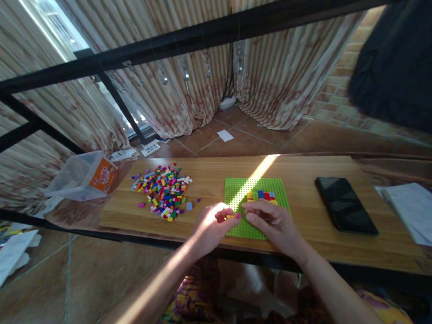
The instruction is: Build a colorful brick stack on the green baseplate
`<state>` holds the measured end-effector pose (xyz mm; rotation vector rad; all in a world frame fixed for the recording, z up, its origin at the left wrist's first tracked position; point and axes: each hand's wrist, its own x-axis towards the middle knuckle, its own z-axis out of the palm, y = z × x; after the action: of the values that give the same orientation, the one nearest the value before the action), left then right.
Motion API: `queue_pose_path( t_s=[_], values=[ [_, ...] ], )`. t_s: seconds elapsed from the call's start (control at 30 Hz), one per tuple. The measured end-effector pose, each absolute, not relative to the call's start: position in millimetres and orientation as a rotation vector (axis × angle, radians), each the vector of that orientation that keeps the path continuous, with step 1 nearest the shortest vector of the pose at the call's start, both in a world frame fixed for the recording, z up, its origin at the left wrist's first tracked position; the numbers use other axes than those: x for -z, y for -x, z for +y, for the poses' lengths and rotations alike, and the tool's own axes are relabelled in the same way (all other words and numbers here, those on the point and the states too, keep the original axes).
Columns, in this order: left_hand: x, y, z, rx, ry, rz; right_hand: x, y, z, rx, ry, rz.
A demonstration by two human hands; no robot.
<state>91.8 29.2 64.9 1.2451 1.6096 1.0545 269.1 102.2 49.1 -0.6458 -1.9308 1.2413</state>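
Note:
A green studded baseplate lies on the wooden table. Over its left part is my left hand, thumb and forefinger pinched on a small pink toy brick; a bit of yellow shows beside it. My right hand hovers over the plate's middle, thumb and fingertips drawn together close to the left fingertips. Whatever may be between them is too small to make out. Behind the right hand, red, blue and yellow bricks sit on the plate, partly covered by its fingers.
A heap of colourful bricks spreads over the table's left side, with a few loose ones near it. A clear plastic box with an orange label stands beyond the left end. A black tablet and white papers are to the right.

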Motion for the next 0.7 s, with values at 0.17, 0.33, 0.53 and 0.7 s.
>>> queue_pose_path(
  t_s=[0.17, 0.33, 0.53, 0.7],
  values=[
    [-68, -96, 24, -1.052, -1.518, 1.674, -44, -260, 93, -1.425, 0.652, -1.838],
    [-73, -96, 14, -1.018, -1.663, 1.741, -45, -257, 84, -1.520, 0.633, -1.830],
    [-73, -91, 3, -0.999, -1.827, 1.768, -39, -249, 74, -1.675, 0.623, -1.705],
    [-67, -84, -5, -0.973, -1.867, 1.784, -27, -242, 67, -1.766, 0.641, -1.636]
  ],
)
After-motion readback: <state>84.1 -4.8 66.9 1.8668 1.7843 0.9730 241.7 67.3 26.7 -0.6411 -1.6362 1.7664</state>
